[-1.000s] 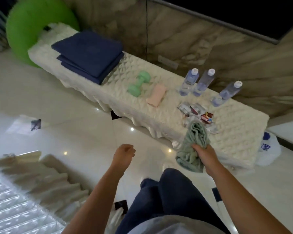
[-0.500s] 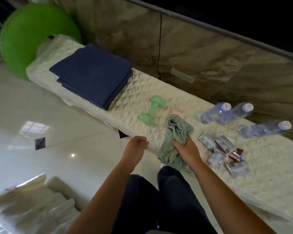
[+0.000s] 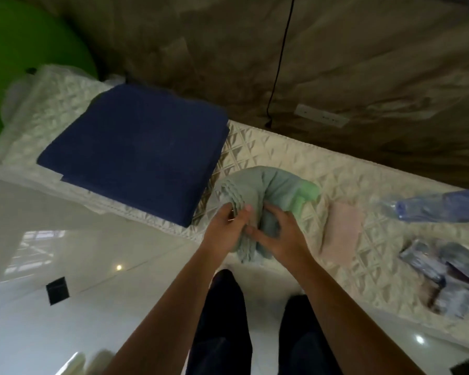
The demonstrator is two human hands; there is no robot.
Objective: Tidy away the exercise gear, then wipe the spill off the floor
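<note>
Both hands grip a grey-green cloth (image 3: 257, 185) over the front edge of the quilted cream bench (image 3: 336, 169). My left hand (image 3: 225, 228) pinches its left folds and my right hand (image 3: 279, 234) clasps its right side. The bunched cloth covers most of a light green dumbbell (image 3: 307, 193), of which only one end shows. A folded dark blue mat (image 3: 138, 152) lies on the bench to the left. A big green exercise ball (image 3: 25, 66) stands behind the bench's left end. No spill shows on the glossy floor (image 3: 65, 293).
A pink folded cloth (image 3: 341, 231) lies right of my hands. Plastic water bottles (image 3: 439, 207) and several snack packets (image 3: 450, 280) sit at the bench's right end. A marble wall with a hanging black cable (image 3: 282, 55) runs behind. My legs stand close to the bench.
I have stepped closer to the bench. My right hand carried the cloth left over the dumbbell, and my left hand rose and took hold of the cloth too.
</note>
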